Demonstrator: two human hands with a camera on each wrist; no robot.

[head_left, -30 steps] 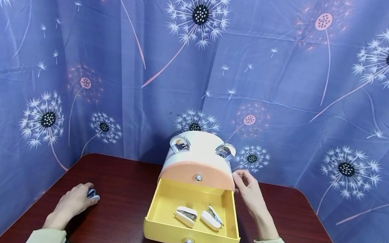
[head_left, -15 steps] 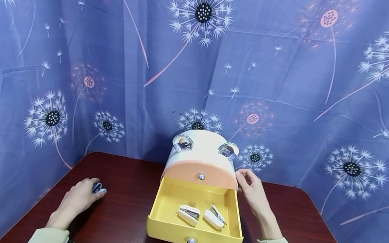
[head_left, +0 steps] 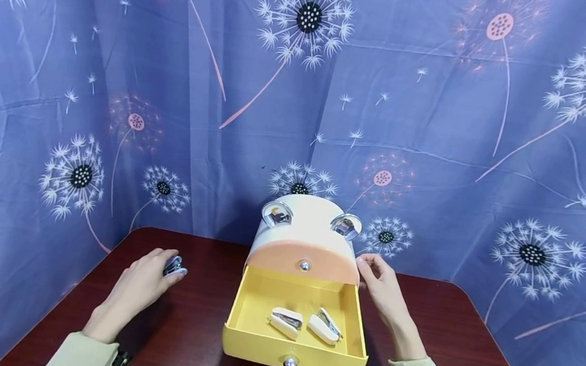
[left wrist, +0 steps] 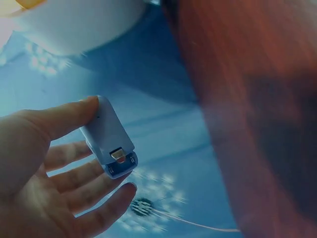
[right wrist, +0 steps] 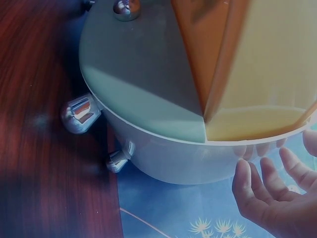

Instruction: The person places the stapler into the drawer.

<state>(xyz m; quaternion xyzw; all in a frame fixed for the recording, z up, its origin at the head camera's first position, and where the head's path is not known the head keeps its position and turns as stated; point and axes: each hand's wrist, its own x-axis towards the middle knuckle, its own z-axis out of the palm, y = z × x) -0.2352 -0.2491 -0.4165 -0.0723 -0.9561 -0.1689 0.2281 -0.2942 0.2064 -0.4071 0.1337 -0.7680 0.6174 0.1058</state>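
Note:
A small blue-grey stapler [left wrist: 106, 131] is pinched between the thumb and fingers of my left hand [head_left: 139, 281], raised over the table's left side. A white rounded drawer box [head_left: 302, 221] with a peach upper front stands in the middle. Its yellow drawer [head_left: 252, 345] is pulled out toward me. Inside lie two white mini staplers, one left [head_left: 279, 325] and one right [head_left: 321, 329], both resting apart on the drawer floor. My right hand [head_left: 383, 290] is at the box's right side, fingers loosely bent, fingertips right at the white side wall.
Two chrome round eyes, left [head_left: 277, 214] and right [head_left: 345, 226], stick up from the box. A chrome knob [head_left: 290, 363] juts from the drawer front. The dark red wooden table [head_left: 193, 308] meets a blue dandelion-print curtain [head_left: 257, 116] behind and at the sides.
My left hand has lifted the blue-grey stapler and carried it to the right and farther from me. The right hand keeps its place at the box; the drawer stays pulled out.

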